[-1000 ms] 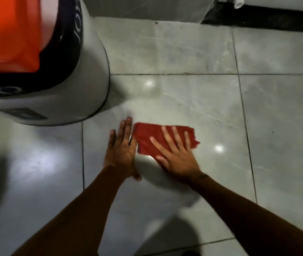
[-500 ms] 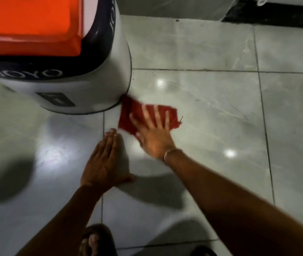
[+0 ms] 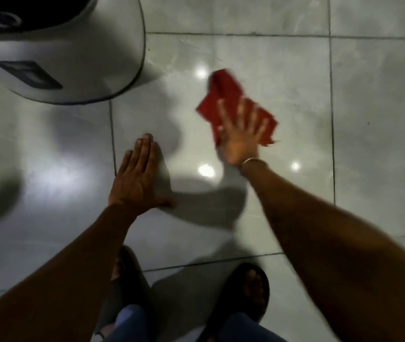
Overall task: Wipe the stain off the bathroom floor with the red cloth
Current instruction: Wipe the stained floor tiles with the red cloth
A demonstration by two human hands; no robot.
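Note:
The red cloth (image 3: 223, 95) lies crumpled on the glossy grey tile floor (image 3: 381, 119), right of centre, and is blurred by motion. My right hand (image 3: 242, 137) presses flat on its near half with the fingers spread, a thin bangle at the wrist. My left hand (image 3: 137, 178) rests palm down on the floor to the left, fingers straight, holding nothing. I cannot make out any stain on the tiles; bright light spots reflect near the cloth.
A white bin (image 3: 73, 70) with a dark band stands on the floor at the top left, close to the wiped tile. My feet in dark sandals (image 3: 248, 290) and blue trouser legs (image 3: 127, 324) are at the bottom. Dark grout lines cross the floor.
My right hand has swept the red cloth from beside the bin's base to the right, and the cloth has bunched up. My left hand has stayed planted on the floor.

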